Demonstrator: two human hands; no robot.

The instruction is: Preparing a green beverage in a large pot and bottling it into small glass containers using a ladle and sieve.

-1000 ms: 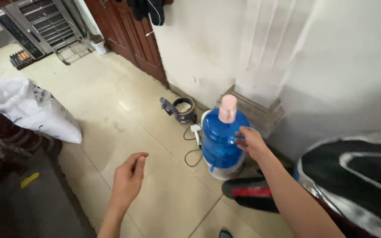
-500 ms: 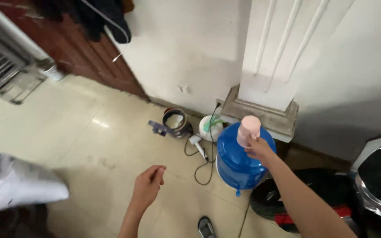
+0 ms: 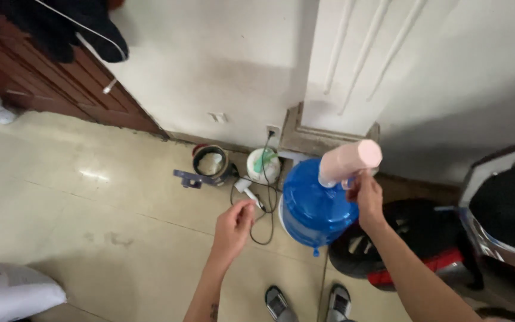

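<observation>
One blue water jug [image 3: 314,209] stands on the floor near the wall, pink pump [image 3: 348,161] on top. My right hand [image 3: 366,197] grasps the pump's base. My left hand [image 3: 232,225] hangs loosely curled, holding nothing. Open tile floor [image 3: 90,203] lies left; a black scooter [image 3: 448,250] crowds right.

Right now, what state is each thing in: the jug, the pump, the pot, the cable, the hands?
Blue water jug: upright on the floor, pump fitted on top.
Pink pump: seated on the jug's neck, tilted.
Right hand: gripping the pump's base.
Left hand: loosely curled, empty, apart from the jug.
Dark pot: upright, lid off.
Black cable: slack on the floor; plug end unclear.
White sack: lying on the floor.
</observation>
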